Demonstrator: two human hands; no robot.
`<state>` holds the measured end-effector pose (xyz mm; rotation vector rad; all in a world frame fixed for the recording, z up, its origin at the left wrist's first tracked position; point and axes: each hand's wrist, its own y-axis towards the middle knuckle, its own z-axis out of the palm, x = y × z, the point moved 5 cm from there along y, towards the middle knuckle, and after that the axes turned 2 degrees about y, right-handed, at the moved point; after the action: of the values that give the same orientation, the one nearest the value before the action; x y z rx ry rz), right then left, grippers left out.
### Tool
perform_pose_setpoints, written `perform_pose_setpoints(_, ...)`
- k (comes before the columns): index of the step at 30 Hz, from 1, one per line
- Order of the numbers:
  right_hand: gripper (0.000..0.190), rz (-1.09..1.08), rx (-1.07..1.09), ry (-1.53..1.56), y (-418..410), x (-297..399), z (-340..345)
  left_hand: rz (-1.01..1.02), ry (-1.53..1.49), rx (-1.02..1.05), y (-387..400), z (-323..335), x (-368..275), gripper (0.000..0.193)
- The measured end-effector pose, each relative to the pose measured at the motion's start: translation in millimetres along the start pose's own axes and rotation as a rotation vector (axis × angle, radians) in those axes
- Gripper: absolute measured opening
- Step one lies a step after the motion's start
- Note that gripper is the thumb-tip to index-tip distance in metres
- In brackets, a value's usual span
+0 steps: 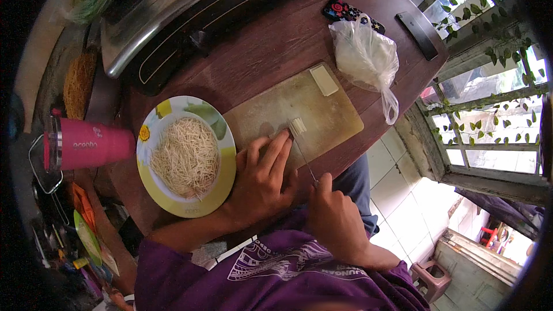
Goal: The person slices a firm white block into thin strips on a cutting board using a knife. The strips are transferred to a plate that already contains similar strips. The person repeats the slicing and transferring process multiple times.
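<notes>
My right hand (339, 220) grips the handle of a thin-bladed knife (307, 162), its blade reaching over a worn cutting board (268, 103). Beside the blade's tip lies a small bunch of pale cut sticks (297, 126). My left hand (265, 175) is set down on the near side of the board, fingertips right against the blade and the sticks; whether a piece is pinched beneath them is hidden. A pale rectangular slab (324, 80) rests at the board's far right corner. Left of the board, a flower-patterned plate (185, 209) holds a heap of thin pale shreds (185, 160).
A knotted plastic bag (365, 52) sits on the wooden table (259, 43) by a patterned case (337, 7) and a dark phone (417, 36). Behind the board stands a Rinnai gas stove (216, 21). A pink tumbler (93, 144) is left of the plate.
</notes>
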<state>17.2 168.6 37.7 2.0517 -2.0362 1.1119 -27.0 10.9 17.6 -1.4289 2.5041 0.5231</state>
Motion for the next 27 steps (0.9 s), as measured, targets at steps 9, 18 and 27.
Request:
perform_pose_setpoints(9,0.026,0.062,0.002,0.003,-2.8,-2.9,7.1,0.019,0.03,-0.011,0.6,-1.8,-1.6,0.066)
perform_pose_setpoints(18,0.027,-0.18,-0.127,-0.09,1.6,4.7,0.2,0.025,0.047,-0.083,-0.2,-2.9,-3.6,0.065)
perform_pose_setpoints(27,0.034,0.095,0.024,0.015,-17.7,-8.0,-25.8,0.041,0.036,-0.115,-1.8,-2.7,-2.6,0.066)
